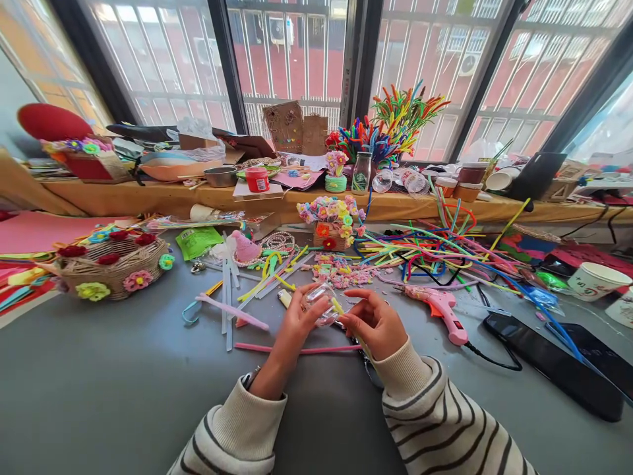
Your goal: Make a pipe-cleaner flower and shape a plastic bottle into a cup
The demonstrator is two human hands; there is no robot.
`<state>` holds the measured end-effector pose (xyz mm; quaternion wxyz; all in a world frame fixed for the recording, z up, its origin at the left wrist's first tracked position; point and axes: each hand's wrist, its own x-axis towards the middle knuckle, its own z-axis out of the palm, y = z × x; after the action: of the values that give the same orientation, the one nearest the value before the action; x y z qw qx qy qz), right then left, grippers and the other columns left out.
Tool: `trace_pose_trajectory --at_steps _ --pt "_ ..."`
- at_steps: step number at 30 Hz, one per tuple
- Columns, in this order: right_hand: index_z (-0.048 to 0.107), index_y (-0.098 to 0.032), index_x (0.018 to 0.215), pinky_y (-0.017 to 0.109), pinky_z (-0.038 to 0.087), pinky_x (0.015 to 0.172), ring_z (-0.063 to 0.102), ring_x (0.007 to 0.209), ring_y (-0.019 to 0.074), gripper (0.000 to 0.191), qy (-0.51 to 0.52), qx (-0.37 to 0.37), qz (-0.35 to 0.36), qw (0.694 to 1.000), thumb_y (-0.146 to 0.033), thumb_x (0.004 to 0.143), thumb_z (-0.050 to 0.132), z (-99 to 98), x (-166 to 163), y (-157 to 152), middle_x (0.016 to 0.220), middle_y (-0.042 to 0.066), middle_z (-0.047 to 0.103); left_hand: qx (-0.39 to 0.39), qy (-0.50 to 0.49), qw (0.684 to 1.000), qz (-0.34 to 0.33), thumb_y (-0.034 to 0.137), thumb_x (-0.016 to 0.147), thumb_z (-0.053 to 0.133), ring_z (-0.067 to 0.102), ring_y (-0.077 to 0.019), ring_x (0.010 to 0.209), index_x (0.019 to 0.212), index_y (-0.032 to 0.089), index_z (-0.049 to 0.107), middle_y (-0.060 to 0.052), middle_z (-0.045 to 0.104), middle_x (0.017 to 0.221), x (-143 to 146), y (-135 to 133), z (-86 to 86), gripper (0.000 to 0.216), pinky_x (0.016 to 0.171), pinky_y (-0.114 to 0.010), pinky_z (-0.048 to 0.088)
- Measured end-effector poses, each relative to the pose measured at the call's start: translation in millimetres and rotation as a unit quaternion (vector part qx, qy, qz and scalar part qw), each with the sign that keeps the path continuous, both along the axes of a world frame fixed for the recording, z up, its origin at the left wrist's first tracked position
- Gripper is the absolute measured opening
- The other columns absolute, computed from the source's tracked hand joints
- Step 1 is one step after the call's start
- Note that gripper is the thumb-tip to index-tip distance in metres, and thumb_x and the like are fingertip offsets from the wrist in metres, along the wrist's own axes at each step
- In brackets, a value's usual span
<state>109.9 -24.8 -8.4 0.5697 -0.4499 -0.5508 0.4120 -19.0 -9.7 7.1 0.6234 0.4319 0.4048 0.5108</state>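
Observation:
Both hands meet over the grey table, just ahead of my striped sleeves. My left hand (297,323) grips a small clear plastic container (320,305) from the left side. My right hand (373,323) pinches a thin yellow pipe cleaner (338,306) against the container's right side. A pink pipe cleaner (297,349) lies flat on the table under my hands. Just beyond my fingers lies a heap of small pastel flowers (341,272).
A pink glue gun (440,307) with its black cord lies to the right, beside a black phone (544,359). A woven basket with flowers (111,267) stands at the left. Loose pipe cleaners (445,254) sprawl at the back right. A paper cup (596,280) sits far right.

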Motion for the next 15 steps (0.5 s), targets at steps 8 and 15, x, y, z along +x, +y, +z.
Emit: trace_pose_trajectory --at_steps 8,15 --pt "0.056 -0.016 0.074 0.021 0.041 0.039 0.048 0.038 0.0087 0.023 -0.027 -0.006 0.017 0.999 -0.034 0.061 0.058 -0.1 -0.9 -1.5 0.048 -0.002 0.053 -0.018 -0.018 1.0 -0.004 0.032 0.055 0.061 0.052 -0.0215 0.085 0.089 0.018 0.041 -0.008 0.054 0.093 1.6 2.6 -7.9 0.042 0.063 -0.03 0.045" --pt "0.057 -0.015 0.068 0.019 0.04 0.037 0.048 0.036 0.0081 0.02 -0.022 -0.027 0.026 0.999 -0.034 0.062 0.057 5.8 -4.9 -7.8 0.045 -0.002 0.053 -0.023 0.019 1.0 0.006 0.034 0.052 0.063 0.052 -0.0209 0.083 0.086 0.019 0.042 -0.007 0.055 0.088 0.5 3.9 -9.9 0.043 0.067 -0.032 0.043"
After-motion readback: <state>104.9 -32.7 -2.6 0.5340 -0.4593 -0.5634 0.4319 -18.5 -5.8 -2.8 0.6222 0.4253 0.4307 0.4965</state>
